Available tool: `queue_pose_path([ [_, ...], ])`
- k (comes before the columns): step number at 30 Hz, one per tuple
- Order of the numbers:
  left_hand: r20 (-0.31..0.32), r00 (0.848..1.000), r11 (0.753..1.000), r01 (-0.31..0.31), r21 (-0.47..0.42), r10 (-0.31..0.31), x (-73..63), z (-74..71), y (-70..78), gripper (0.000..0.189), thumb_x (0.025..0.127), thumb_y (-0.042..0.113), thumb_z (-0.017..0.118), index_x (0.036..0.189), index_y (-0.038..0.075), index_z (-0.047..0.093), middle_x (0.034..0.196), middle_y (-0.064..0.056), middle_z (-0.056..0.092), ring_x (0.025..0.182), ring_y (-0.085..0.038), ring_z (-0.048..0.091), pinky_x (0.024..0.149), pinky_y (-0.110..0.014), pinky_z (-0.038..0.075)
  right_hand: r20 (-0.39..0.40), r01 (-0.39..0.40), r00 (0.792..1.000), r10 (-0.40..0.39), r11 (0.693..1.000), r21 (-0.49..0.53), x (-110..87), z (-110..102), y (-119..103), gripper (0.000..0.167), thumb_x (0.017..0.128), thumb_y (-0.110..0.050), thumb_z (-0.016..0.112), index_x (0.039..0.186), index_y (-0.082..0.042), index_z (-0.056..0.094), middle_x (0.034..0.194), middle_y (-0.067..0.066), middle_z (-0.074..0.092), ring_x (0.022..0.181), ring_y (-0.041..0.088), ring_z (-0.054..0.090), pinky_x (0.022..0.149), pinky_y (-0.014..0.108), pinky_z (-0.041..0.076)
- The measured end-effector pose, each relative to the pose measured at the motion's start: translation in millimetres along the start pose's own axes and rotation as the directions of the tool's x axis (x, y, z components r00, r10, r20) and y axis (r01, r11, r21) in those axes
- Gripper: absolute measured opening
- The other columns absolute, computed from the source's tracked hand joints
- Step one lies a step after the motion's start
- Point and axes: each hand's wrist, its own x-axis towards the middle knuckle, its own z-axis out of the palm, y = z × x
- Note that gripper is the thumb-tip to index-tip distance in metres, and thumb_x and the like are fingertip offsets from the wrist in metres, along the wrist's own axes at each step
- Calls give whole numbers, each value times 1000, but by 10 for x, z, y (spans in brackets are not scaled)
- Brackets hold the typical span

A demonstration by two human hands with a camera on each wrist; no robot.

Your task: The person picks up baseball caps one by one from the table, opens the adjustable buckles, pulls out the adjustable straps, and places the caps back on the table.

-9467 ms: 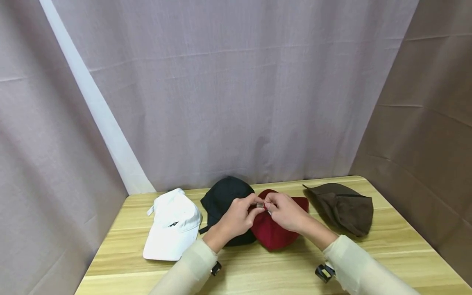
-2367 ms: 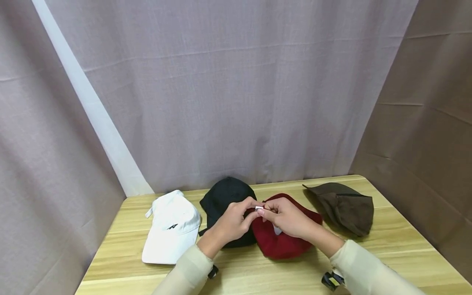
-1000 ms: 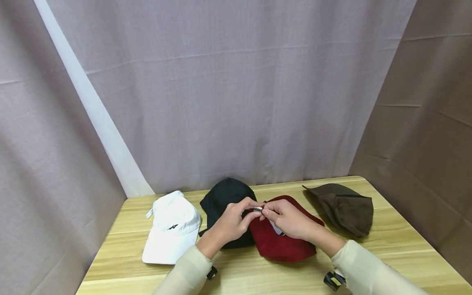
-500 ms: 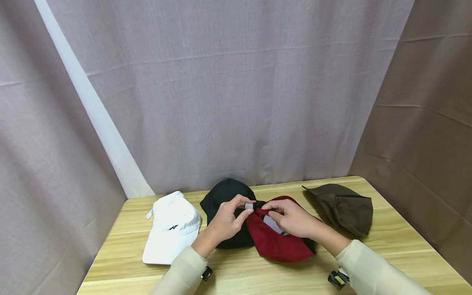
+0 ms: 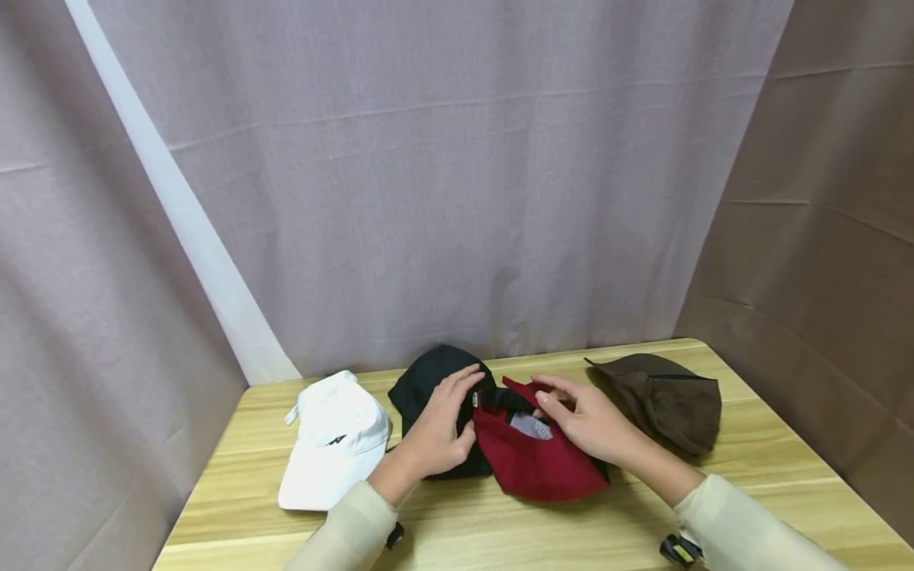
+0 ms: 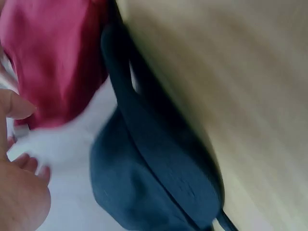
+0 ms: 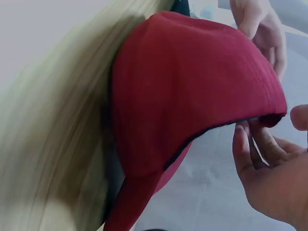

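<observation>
A red baseball cap (image 5: pixel 546 472) lies tilted, its opening turned up toward me, showing a pale label and dark inner band. My left hand (image 5: pixel 443 428) spreads beside the cap's left edge, holding nothing. In the left wrist view the left thumb (image 6: pixel 19 105) overlaps the red cloth; whether it touches is unclear. At the cap's right rim is my right hand (image 5: pixel 589 416). From the right wrist view, its fingers (image 7: pixel 255 147) reach behind the red rim, while the thumb stays apart. Behind the left hand sits a black cap (image 5: pixel 439 373), partly hidden.
On the left lies a white cap (image 5: pixel 336 452) with a small dark mark. A brown cap (image 5: pixel 678 412) rests on its side at the right. All are on a light wooden table (image 5: pixel 778 492), with grey curtains (image 5: pixel 443 174) behind and at the sides.
Earlier, both hands pinched the red cap's strap and small metal buckle together. The left hand has let go and opened; the right has moved right along the rim and loosened its fingers.
</observation>
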Motion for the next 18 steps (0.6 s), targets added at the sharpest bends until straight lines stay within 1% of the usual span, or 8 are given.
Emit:
queue_pose_path([
  [2,-39,992,988,-113,107,118,-31,30,106,75,87,7,70,158,8,44,172,-13,35,155,-30,40,122,-54,39,-31,1,1000,-1,1000,-28,-29,-24,29,45,111,-33,58,150,-10,61,113,0,80,105,17,74,86,29,55],
  [4,-45,971,951,-221,217,236,-51,64,264,72,88,16,73,155,10,48,172,-13,34,155,-29,39,121,-52,38,-62,8,998,-12,998,-64,-53,-52,63,45,112,-34,57,148,-10,62,121,2,80,113,21,75,92,34,57],
  [6,-11,941,896,-318,310,338,-49,102,443,64,92,27,74,151,13,54,170,-10,39,156,-27,39,122,-49,38,-80,18,996,-24,996,-82,-69,-81,95,45,112,-35,55,148,-8,63,125,5,80,115,25,75,94,38,58],
  [8,76,917,850,-392,352,391,-20,136,629,57,97,37,72,148,17,57,168,-5,44,157,-22,39,125,-45,36,-102,24,994,-35,994,-109,-78,-110,124,46,113,-36,54,147,-8,63,130,8,79,118,28,75,95,42,59],
  [10,190,900,815,-435,384,391,33,174,792,54,101,46,67,148,21,58,167,-1,47,158,-19,38,128,-43,33,-121,23,992,-40,991,-133,-83,-136,150,45,113,-37,52,147,-9,64,133,10,77,116,30,74,94,45,59],
  [13,360,878,772,-458,441,316,147,256,974,63,104,58,59,155,23,52,169,4,45,162,-15,32,132,-40,29,-145,29,988,-51,988,-151,-86,-162,191,45,114,-38,49,146,-10,65,139,14,73,117,35,73,94,53,60],
  [16,501,837,714,-489,501,221,282,385,1075,72,104,68,51,163,26,44,173,7,38,165,-13,25,134,-39,25,-179,26,982,-55,987,-160,-86,-184,243,46,115,-38,46,147,-10,64,141,17,72,124,40,69,99,60,56],
  [18,558,812,685,-506,524,173,358,495,1102,76,103,73,47,165,28,40,174,8,36,166,-13,23,135,-39,22,-201,14,978,-47,986,-165,-84,-198,284,48,116,-40,43,147,-9,64,141,18,71,128,42,65,101,63,54],
])
